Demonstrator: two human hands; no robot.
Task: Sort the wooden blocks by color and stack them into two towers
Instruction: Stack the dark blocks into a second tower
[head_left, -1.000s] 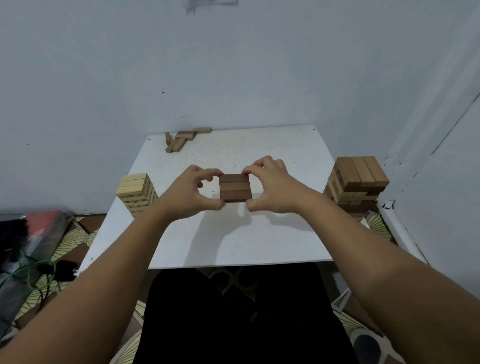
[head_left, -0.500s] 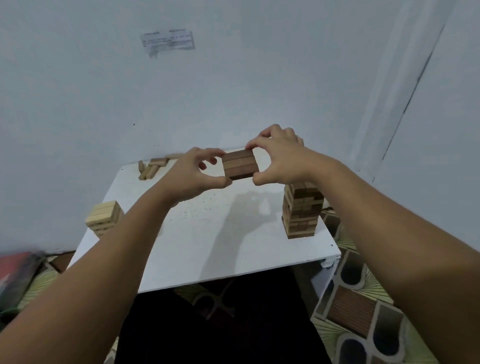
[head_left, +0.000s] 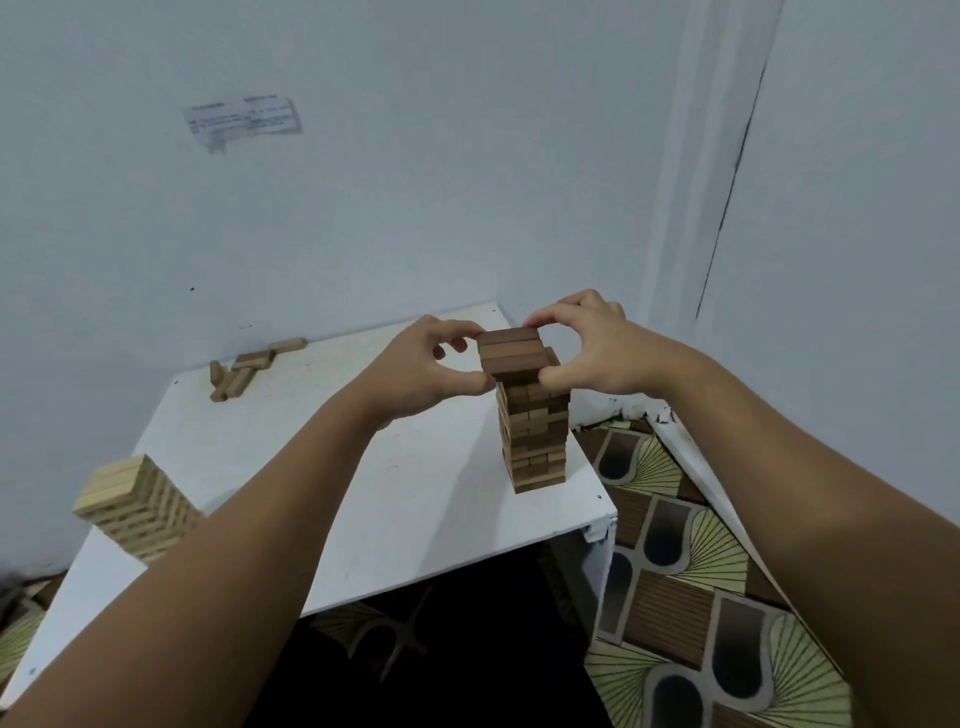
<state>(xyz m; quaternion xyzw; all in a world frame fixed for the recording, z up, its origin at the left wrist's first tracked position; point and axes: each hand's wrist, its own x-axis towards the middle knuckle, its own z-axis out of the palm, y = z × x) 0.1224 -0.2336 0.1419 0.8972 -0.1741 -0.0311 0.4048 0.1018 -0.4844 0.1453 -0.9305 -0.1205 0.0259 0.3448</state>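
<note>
A set of three dark brown blocks (head_left: 511, 353) is held side by side between my two hands, just above the top of the dark block tower (head_left: 535, 436) at the table's right edge. My left hand (head_left: 426, 369) pinches the set's left end with thumb and fingers. My right hand (head_left: 587, 348) pinches its right end. A shorter tower of light blocks (head_left: 132, 504) stands at the table's left edge, partly behind my left forearm. Several loose blocks (head_left: 249, 364) lie at the far left corner.
The white table (head_left: 322, 478) stands against a pale wall, with a corner wall close on the right. Patterned floor mat (head_left: 691, 597) lies beyond the table's right edge. A paper note (head_left: 241, 119) is stuck on the wall.
Both hands have carried the three dark blocks from the table's middle to the right, over the dark tower. The view has turned right and upward.
</note>
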